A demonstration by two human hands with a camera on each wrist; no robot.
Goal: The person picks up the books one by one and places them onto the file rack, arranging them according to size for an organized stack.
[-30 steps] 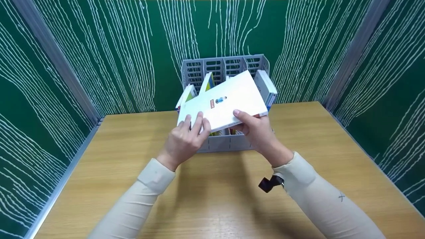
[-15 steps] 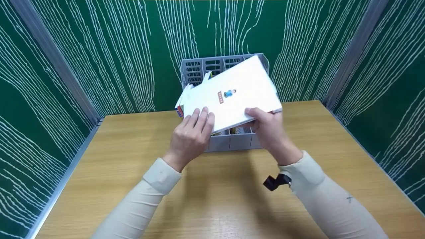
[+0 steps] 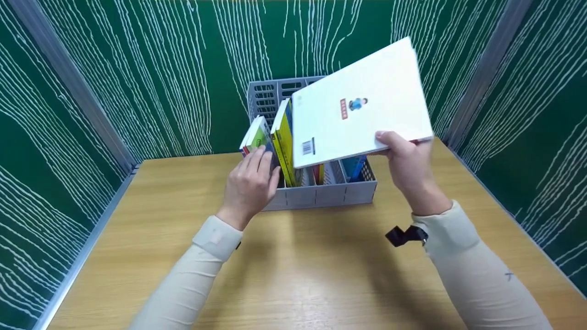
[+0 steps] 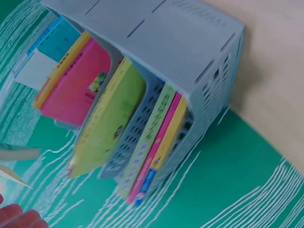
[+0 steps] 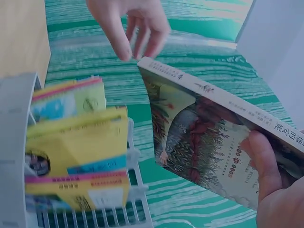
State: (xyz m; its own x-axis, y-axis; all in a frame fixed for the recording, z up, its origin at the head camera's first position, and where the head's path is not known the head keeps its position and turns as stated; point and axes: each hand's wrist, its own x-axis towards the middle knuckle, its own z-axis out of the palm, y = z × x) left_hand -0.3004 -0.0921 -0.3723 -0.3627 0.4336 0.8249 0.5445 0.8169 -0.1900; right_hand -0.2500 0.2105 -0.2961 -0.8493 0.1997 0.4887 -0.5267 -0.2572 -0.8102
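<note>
My right hand (image 3: 410, 169) grips a thin white-backed book (image 3: 362, 101) by its lower right edge, thumb on the back cover. The book is tilted above the rack, with a small blue figure, a red label and a barcode on its back. In the right wrist view its other side is a dark illustrated cover (image 5: 204, 137). My left hand (image 3: 250, 183) hangs in front of the leftmost books, fingers loosely bent and holding nothing. The right wrist view shows this left hand (image 5: 135, 23) apart from the book's corner.
A grey slotted file rack (image 3: 330, 195) with several compartments stands on the wooden table (image 3: 293, 275). Yellow books (image 3: 284, 146) and green-covered books (image 3: 259, 133) stand in its left compartments. A pink book (image 4: 80, 85) shows in the left wrist view. Green walls (image 3: 160, 82) enclose the table.
The book has moved right and up in my right hand, uncovering the yellow books. My left hand has let go of it and drawn slightly left.
</note>
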